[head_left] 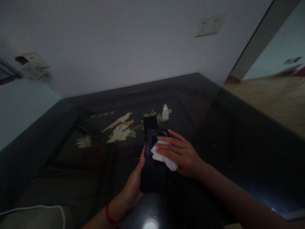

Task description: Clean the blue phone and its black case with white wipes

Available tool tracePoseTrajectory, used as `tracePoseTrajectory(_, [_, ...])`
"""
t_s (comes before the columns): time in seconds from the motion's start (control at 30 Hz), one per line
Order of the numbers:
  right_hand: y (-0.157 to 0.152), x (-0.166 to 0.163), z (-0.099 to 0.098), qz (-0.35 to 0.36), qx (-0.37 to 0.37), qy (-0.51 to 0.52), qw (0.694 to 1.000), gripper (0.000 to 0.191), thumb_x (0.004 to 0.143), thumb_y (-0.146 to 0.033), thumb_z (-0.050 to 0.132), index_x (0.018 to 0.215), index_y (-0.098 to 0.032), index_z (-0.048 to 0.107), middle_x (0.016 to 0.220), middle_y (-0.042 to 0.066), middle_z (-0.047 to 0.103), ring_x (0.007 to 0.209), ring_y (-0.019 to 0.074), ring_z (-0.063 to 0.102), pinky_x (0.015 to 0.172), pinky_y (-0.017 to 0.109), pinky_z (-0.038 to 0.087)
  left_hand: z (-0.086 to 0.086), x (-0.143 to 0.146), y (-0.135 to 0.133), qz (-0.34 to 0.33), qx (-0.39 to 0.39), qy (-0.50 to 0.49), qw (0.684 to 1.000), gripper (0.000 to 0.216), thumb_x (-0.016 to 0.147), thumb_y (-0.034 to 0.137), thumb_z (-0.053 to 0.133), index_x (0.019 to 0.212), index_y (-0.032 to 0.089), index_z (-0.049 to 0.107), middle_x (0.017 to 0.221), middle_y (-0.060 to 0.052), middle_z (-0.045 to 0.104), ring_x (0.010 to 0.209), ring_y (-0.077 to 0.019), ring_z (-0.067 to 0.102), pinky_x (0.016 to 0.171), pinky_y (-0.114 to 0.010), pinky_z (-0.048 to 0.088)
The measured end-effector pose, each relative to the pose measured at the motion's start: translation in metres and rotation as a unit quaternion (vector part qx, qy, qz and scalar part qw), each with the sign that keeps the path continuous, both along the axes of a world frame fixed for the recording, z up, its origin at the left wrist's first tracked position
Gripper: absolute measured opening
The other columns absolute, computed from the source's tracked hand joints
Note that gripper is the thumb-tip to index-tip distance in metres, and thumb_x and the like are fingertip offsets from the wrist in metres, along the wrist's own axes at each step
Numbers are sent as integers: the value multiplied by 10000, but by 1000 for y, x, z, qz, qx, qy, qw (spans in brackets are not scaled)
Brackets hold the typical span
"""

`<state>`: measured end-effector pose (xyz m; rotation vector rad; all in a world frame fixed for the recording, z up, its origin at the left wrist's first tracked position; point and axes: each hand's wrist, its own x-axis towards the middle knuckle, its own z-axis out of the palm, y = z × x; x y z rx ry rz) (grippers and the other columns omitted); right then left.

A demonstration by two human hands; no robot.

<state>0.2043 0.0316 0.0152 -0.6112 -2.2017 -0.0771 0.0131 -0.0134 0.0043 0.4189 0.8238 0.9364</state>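
A black phone (pixel 153 171) lies face up over the dark table (pixel 71 127). My left hand (pixel 133 187) grips the phone's left edge, thumb along its side. My right hand (pixel 182 154), with a ring on one finger, presses a folded white wipe (pixel 164 157) flat onto the upper part of the screen. The fingers of that hand are stretched over the wipe. A red string band sits on my left wrist.
A small white dropper bottle (pixel 165 113) stands behind the phone, beside a second black slab (pixel 150 123). The tabletop bears an inlaid bird and flower picture (pixel 120 127). A wall socket (pixel 209 24) is above; wooden floor (pixel 274 98) lies to the right.
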Motion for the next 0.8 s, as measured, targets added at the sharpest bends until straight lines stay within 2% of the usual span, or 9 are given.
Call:
tracePoseTrajectory(0.1, [2, 4, 3, -65, 34, 29, 997, 330, 909, -87, 449, 1194, -157, 601, 1179, 87, 674, 1241, 214, 526, 1073, 481, 407, 2, 1, -2, -38, -5, -12, 999, 768, 839, 520, 562, 1488, 377, 176, 1391, -72, 524, 1198, -318, 539, 1003, -527, 416])
tracePoseTrajectory(0.27, [8, -1, -8, -95, 33, -50, 994, 306, 917, -72, 458, 1154, -168, 626, 1232, 59, 648, 1257, 225, 509, 1105, 513, 352, 2, 1, -2, -59, -38, 20, 997, 928, 732, 598, 645, 1484, 414, 132, 1411, -115, 491, 1081, -361, 604, 905, -585, 459])
tracePoseTrajectory(0.37, [10, -2, -13, -125, 13, -67, 990, 318, 904, -50, 451, 1141, -157, 635, 1241, 60, 642, 1262, 250, 501, 1094, 533, 357, 4, 0, 1, -39, -27, 47, 998, 916, 723, 603, 649, 1479, 418, 164, 1459, -97, 436, 1143, -369, 564, 940, -591, 436])
tracePoseTrajectory(0.43, [9, -2, -12, -139, 6, -65, 988, 328, 886, -36, 452, 1129, -145, 643, 1225, 70, 650, 1258, 265, 502, 1078, 535, 377, 3, 0, 3, -9, 9, 61, 998, 831, 763, 578, 625, 1470, 412, 221, 1506, -53, 374, 1243, -344, 490, 1018, -543, 393])
tracePoseTrajectory(0.53, [5, -5, -10, -130, -12, -56, 990, 347, 855, -24, 459, 1110, -151, 658, 1172, 84, 678, 1231, 260, 528, 1065, 529, 395, 1, 1, 4, 40, 61, 83, 994, 692, 814, 538, 588, 1439, 380, 335, 1547, 18, 301, 1370, -281, 341, 1119, -424, 301])
tracePoseTrajectory(0.6, [1, -7, -7, -102, -48, -45, 993, 354, 826, -25, 478, 1097, -154, 667, 1120, 87, 700, 1197, 251, 558, 1057, 525, 407, -1, 2, 5, 54, 72, 87, 992, 643, 833, 517, 575, 1424, 368, 371, 1551, 37, 290, 1397, -261, 293, 1138, -391, 271])
tracePoseTrajectory(0.7, [-2, -7, -2, -42, -135, -11, 990, 390, 785, -32, 490, 1099, -180, 667, 1061, 57, 723, 1172, 219, 582, 1043, 491, 437, -2, 1, 5, 63, 68, 72, 993, 608, 860, 488, 548, 1427, 359, 370, 1538, 26, 321, 1391, -261, 312, 1129, -400, 291])
tracePoseTrajectory(0.8, [-2, -2, 3, -42, -171, 68, 982, 443, 799, -27, 450, 1161, -202, 636, 1116, 41, 704, 1191, 179, 568, 1030, 436, 463, 1, 0, 4, 47, 45, 39, 997, 642, 862, 490, 544, 1450, 348, 328, 1514, -10, 369, 1355, -285, 374, 1102, -442, 331])
